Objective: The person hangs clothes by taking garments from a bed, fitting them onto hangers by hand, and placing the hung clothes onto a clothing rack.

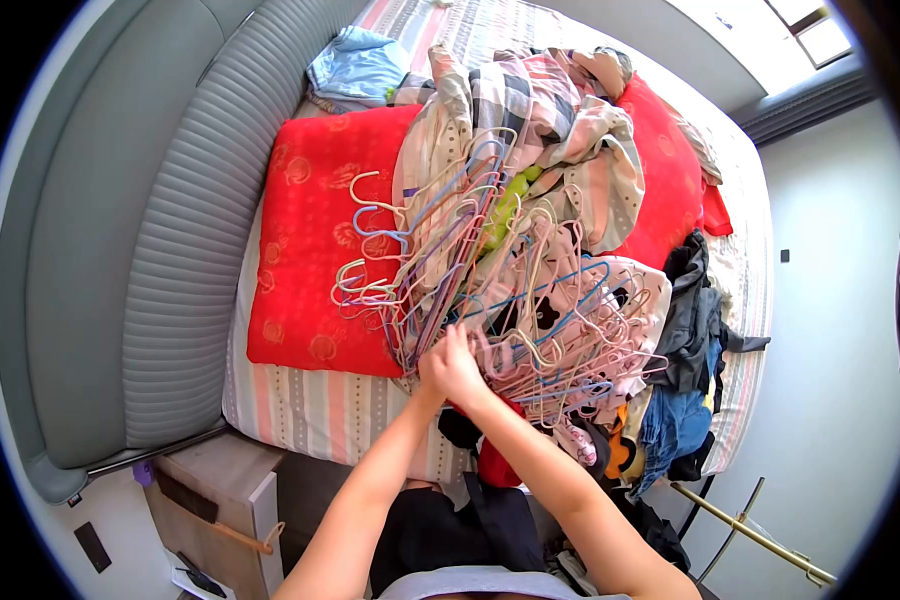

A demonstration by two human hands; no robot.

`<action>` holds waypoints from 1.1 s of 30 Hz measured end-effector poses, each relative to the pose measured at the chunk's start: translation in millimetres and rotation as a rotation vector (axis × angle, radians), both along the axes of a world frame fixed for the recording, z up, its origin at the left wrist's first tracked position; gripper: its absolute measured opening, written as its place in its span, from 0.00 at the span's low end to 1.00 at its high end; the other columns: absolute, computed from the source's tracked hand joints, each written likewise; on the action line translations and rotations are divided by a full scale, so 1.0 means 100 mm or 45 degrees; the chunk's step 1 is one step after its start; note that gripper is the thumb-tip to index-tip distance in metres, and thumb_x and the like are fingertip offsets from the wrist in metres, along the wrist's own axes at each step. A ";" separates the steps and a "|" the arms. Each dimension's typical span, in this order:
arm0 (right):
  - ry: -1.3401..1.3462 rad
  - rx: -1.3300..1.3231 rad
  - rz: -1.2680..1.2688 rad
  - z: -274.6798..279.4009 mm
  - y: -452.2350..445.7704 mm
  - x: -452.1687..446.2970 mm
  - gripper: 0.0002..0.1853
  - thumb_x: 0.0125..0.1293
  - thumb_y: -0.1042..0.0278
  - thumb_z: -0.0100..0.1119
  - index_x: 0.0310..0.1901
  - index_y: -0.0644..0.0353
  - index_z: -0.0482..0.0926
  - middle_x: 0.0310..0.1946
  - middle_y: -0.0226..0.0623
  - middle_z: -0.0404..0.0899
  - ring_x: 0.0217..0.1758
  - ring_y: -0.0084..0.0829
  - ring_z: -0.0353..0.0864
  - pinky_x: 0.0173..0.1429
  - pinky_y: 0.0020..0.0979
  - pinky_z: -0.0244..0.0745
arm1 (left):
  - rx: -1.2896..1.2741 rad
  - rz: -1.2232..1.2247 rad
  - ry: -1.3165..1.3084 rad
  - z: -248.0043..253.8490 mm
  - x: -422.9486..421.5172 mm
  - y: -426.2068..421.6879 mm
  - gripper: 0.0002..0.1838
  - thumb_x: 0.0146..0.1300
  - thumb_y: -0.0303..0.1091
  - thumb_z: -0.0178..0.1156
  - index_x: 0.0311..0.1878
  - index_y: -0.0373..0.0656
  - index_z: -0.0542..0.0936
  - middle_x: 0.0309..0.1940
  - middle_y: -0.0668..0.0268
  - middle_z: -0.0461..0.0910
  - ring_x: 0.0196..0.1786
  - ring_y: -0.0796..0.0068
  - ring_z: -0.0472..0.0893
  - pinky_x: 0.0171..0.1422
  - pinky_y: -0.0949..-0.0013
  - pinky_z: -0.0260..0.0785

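Observation:
A large tangle of pink, blue and white hangers (570, 330) lies on clothes on the bed. My left hand (432, 368) and my right hand (457, 372) meet at the near edge of the tangle, with fingers closed around hanger ends. Which hanger each hand holds is too small to tell. Left of the hands, several hanger hooks (365, 285) lie over a folded red quilt (320, 240). A green item (505, 210) sits among the hangers behind my hands.
Light blue folded cloth (360, 65) lies at the far left, near the padded headboard (200, 220). Dark clothes (685, 325) and jeans (675, 420) are piled at the right. A wooden nightstand (220, 465) stands lower left, a metal pole (750, 535) lower right.

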State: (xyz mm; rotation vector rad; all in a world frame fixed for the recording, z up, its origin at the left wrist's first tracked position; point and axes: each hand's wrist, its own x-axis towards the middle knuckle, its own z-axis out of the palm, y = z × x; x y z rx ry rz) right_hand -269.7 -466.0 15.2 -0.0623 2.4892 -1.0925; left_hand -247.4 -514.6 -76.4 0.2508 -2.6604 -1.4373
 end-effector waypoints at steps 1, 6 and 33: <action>0.743 0.199 0.058 0.14 -0.04 0.00 0.23 0.56 0.72 0.53 0.54 0.70 0.65 0.50 0.59 0.68 0.52 0.46 0.72 0.53 0.35 0.70 | 0.177 0.116 0.092 -0.39 0.00 0.02 0.15 0.60 0.40 0.54 0.48 0.46 0.76 0.37 0.59 0.79 0.40 0.60 0.79 0.41 0.65 0.70; 0.418 -0.753 -0.798 0.26 0.38 -0.24 0.09 0.58 0.85 0.41 0.30 0.61 0.71 0.25 0.31 0.68 0.23 0.19 0.69 0.30 0.22 0.66 | 0.343 0.098 -0.358 0.43 -0.32 -0.44 0.18 0.68 0.48 0.45 0.40 0.47 0.80 0.31 0.61 0.81 0.35 0.65 0.80 0.39 0.67 0.70; 0.863 -0.056 -0.522 0.29 0.50 -1.02 0.20 0.50 0.82 0.47 0.48 0.67 0.73 0.55 0.53 0.68 0.60 0.48 0.66 0.63 0.39 0.61 | -0.069 -0.027 -0.018 0.54 -0.35 -0.34 0.09 0.63 0.41 0.50 0.39 0.49 0.76 0.28 0.60 0.77 0.31 0.53 0.77 0.32 0.55 0.68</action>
